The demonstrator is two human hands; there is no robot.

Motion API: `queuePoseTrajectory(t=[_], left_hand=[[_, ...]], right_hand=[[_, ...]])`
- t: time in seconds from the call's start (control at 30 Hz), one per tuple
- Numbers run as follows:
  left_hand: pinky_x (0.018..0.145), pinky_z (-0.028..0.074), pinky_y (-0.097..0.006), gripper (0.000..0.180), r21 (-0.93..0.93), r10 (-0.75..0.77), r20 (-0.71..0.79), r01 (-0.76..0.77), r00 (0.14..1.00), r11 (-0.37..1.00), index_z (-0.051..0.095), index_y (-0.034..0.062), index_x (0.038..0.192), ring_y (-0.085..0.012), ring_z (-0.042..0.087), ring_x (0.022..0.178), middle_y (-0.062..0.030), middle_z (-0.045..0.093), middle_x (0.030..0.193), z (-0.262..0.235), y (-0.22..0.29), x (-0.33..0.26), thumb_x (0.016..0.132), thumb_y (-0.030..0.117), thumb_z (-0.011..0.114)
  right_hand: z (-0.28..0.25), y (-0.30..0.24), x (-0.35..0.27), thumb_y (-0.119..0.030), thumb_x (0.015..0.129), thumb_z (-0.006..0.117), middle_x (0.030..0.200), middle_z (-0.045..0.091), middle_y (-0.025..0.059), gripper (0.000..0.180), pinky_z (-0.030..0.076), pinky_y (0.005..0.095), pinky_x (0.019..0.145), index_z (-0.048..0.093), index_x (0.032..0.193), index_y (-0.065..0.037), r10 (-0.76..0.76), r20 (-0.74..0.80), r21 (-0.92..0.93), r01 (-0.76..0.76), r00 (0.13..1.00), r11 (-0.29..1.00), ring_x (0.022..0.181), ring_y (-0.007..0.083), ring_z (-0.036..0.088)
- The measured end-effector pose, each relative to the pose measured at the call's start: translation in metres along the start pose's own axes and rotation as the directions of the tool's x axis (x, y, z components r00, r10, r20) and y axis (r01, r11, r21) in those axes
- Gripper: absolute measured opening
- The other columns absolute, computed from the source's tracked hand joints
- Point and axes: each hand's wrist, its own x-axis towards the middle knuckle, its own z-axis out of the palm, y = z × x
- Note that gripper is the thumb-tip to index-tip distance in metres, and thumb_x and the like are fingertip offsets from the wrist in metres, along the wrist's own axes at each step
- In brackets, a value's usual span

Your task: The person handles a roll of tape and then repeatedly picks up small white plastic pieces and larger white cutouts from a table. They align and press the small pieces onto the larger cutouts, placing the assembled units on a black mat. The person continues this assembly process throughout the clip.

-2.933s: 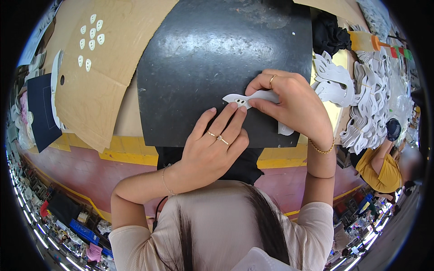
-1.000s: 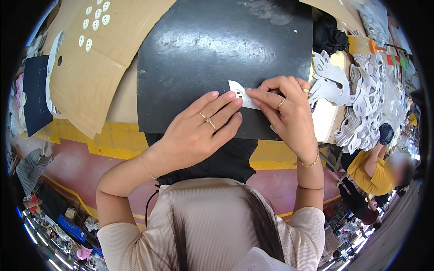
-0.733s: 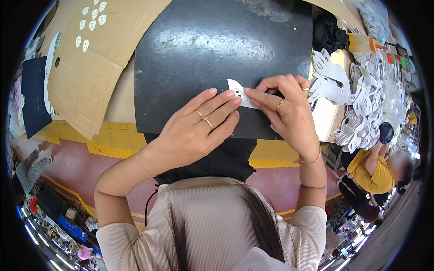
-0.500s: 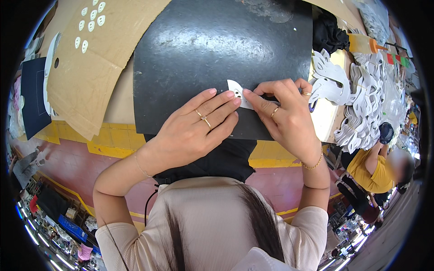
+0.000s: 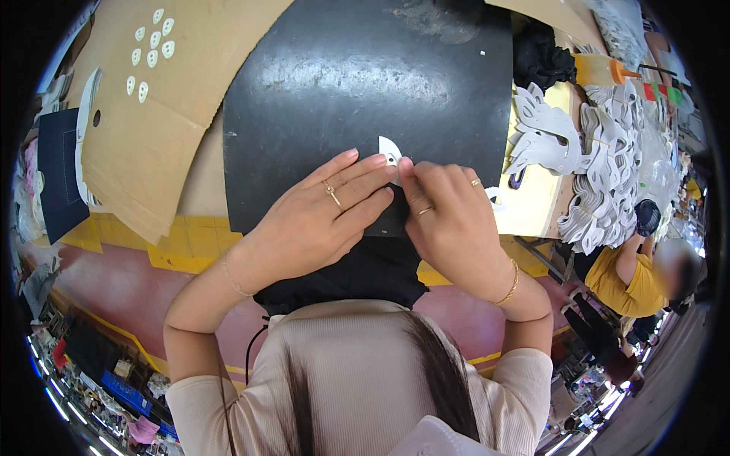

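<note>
Apparent step: positioning white cutout [image 5: 386,145] on mat [image 5: 319,114].
Left hand [image 5: 323,205] extended, fingertips on it; right hand [image 5: 450,216] curled at its edge, grip indeterminable. Next move likely requires steady pressure.

Bright, glare on black mat [image 5: 357,114], fisheye distortion

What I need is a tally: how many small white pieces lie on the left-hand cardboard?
9 small white pieces: seven clustered farther up the left-hand cardboard, two just below them.
</note>
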Motion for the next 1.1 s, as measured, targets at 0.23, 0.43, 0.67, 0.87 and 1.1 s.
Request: queuePoseTrajectory(t=[0.23,0.43,0.67,0.87,1.1], left_hand=[[0.114,0.042,-0.05,0.038,-0.028,-0.084,-0.123,0.081,0.989,0.996,0.064,0.0016,0.12,-0.0321,0.056,0.132,-0.0149,0.06,0.13,0.004,0.009,-0.001,0.083,0.002,0.07],[0.1,0.048,-0.045,0.039,-0.031,-0.221,-0.354,0.224,0.909,0.974,0.065,0.0047,0.119,-0.0326,0.061,0.12,-0.0133,0.059,0.126,0.015,0.017,-0.008,0.082,0.0,0.074],[0.099,0.051,-0.039,0.043,-0.243,-0.421,-0.41,0.348,0.809,0.906,0.064,0.0023,0.128,-0.03,0.062,0.119,-0.0139,0.059,0.131,0.01,0.024,0.002,0.087,0.006,0.076],[0.093,0.053,-0.031,0.031,-0.862,-0.596,-0.187,0.161,0.781,0.48,0.067,-0.0023,0.123,-0.0186,0.066,0.108,-0.0134,0.066,0.123,0.016,0.031,0.018,0.095,0.01,0.073],[0.073,0.051,-0.02,0.017,-0.966,-0.658,0.045,0.2,0.752,0.162,0.068,-0.0043,0.113,-0.006,0.066,0.085,-0.0065,0.073,0.097,-0.009,0.038,0.025,0.102,0.008,0.065]], right_hand=[[-0.006,0.006,0.017,-0.007,0.081,0.079,0.113,0.061,0.0109,0.047,0.05,0.0363,0.083,0.069,0.126,0.001,0.222,-0.092,0.213,-0.199,0.971,0.957,0.089,0.0259,0.057],[-0.002,0.017,0.03,-0.007,0.08,0.079,0.115,0.062,0.0076,0.033,0.047,0.0397,0.086,0.073,0.113,-0.004,0.119,-0.07,0.204,-0.103,0.99,0.973,0.095,0.0264,0.06],[-0.018,0.018,0.039,-0.005,0.085,0.079,0.089,0.069,0.0037,0.015,0.052,0.0305,0.076,0.07,0.096,-0.001,0.26,0.098,0.485,-0.274,0.961,0.831,0.082,0.0172,0.065],[-0.043,0.013,0.04,-0.007,0.09,0.078,0.088,0.07,0.0023,0.016,0.054,0.0227,0.073,0.069,0.1,0.002,0.372,0.16,0.861,-0.313,0.914,0.401,0.078,0.0082,0.065],[-0.048,0.013,0.031,-0.003,0.091,0.076,0.099,0.069,0.0069,0.016,0.054,0.023,0.074,0.069,0.104,0.003,0.37,0.107,0.947,-0.208,0.923,0.243,0.083,0.0094,0.065]])
